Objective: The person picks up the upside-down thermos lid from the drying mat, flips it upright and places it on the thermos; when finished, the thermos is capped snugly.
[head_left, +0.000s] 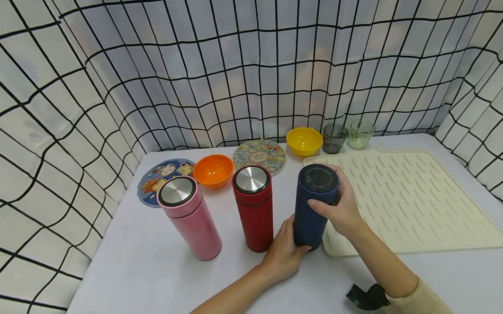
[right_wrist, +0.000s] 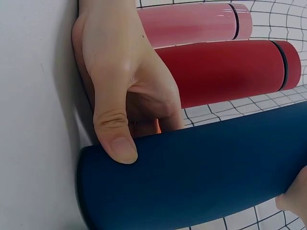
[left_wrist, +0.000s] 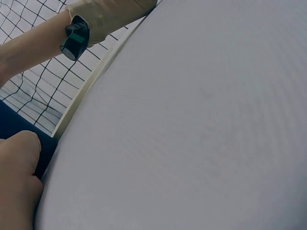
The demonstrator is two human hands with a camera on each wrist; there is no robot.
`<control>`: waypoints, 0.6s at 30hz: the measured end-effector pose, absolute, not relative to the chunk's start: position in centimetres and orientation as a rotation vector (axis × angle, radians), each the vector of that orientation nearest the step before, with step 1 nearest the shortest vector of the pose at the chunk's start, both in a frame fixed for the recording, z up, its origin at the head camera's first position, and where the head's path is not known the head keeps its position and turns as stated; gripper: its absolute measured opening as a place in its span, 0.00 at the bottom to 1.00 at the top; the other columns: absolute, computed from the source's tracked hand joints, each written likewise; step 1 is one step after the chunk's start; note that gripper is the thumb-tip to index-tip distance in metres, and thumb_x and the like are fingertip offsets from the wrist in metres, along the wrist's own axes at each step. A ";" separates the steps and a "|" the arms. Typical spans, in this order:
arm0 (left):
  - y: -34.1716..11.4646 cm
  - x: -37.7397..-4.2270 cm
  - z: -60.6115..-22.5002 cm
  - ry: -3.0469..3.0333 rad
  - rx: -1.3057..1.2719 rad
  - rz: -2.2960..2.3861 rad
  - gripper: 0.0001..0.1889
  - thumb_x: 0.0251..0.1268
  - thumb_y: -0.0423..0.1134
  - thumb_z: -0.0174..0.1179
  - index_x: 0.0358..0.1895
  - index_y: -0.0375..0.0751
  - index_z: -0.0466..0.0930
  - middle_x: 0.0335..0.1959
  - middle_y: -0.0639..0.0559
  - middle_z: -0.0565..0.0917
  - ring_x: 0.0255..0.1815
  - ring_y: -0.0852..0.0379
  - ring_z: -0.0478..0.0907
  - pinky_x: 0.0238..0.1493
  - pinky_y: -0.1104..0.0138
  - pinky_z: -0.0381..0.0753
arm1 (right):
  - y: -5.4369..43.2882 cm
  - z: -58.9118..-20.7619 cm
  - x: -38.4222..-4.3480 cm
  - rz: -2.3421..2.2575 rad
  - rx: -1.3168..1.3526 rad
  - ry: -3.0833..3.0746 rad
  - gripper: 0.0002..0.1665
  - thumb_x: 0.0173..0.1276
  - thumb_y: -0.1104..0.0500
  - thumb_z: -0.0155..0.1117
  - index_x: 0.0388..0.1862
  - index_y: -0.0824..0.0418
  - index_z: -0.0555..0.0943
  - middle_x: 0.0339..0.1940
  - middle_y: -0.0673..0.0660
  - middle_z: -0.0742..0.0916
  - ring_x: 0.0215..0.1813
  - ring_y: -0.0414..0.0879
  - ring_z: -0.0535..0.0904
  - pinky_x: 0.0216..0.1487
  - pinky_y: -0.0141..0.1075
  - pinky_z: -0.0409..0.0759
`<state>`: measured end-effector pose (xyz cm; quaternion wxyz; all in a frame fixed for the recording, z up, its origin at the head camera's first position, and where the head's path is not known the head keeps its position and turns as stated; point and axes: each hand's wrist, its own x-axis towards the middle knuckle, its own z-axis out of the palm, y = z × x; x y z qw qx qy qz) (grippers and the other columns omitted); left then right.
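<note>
A navy blue thermos bottle (head_left: 308,220) with a dark, faintly marked top stands right of centre on the table. Around its lower end my left hand (head_left: 284,252) is curled, its thumb lying across the near side in the right wrist view. My right hand (head_left: 341,204) grips the upper part, thumb in front and the other fingers mostly hidden behind. Just left of the left hand stands a red thermos bottle (head_left: 255,218) with a steel-topped lid. Further left is a pink thermos bottle (head_left: 195,226), also steel-topped. Part of the blue bottle shows at the left wrist view's edge.
Behind the bottles are an orange bowl (head_left: 213,171), a yellow bowl (head_left: 304,141), two round patterned mats, a dark glass (head_left: 334,138) and a clear greenish glass (head_left: 361,133). A cream ridged mat (head_left: 424,200) lies at the right. Black netting (head_left: 238,67) surrounds the white table (head_left: 126,287).
</note>
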<state>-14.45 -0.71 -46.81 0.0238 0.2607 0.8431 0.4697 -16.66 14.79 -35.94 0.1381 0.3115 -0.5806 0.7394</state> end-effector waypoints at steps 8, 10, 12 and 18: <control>-0.7 -14.3 -46.9 2.616 0.814 1.455 0.41 0.60 0.35 0.60 0.70 0.38 0.43 0.62 0.47 0.62 0.64 0.56 0.61 0.63 0.60 0.62 | 14.7 -36.2 -16.5 2.184 0.801 -1.672 0.36 0.47 0.70 0.68 0.56 0.61 0.66 0.50 0.57 0.79 0.49 0.48 0.75 0.49 0.36 0.76; -0.7 -14.3 -46.9 2.623 0.819 1.452 0.41 0.60 0.35 0.60 0.70 0.38 0.43 0.62 0.47 0.63 0.64 0.55 0.61 0.63 0.60 0.62 | 14.7 -36.2 -16.4 2.183 0.789 -1.668 0.36 0.47 0.71 0.67 0.56 0.62 0.66 0.50 0.57 0.79 0.49 0.48 0.75 0.49 0.36 0.76; -0.7 -14.3 -46.9 2.633 0.826 1.449 0.40 0.60 0.36 0.60 0.70 0.38 0.43 0.62 0.47 0.63 0.63 0.55 0.61 0.63 0.60 0.63 | 14.6 -36.2 -16.5 2.182 0.785 -1.664 0.36 0.47 0.71 0.67 0.56 0.62 0.66 0.50 0.57 0.79 0.49 0.48 0.75 0.49 0.37 0.76; -0.7 -14.3 -46.9 2.689 0.873 1.436 0.41 0.60 0.36 0.60 0.70 0.38 0.43 0.61 0.45 0.64 0.63 0.54 0.62 0.62 0.59 0.64 | 14.6 -36.4 -16.7 2.169 0.792 -1.661 0.36 0.47 0.71 0.64 0.58 0.61 0.66 0.51 0.57 0.79 0.50 0.48 0.75 0.50 0.37 0.75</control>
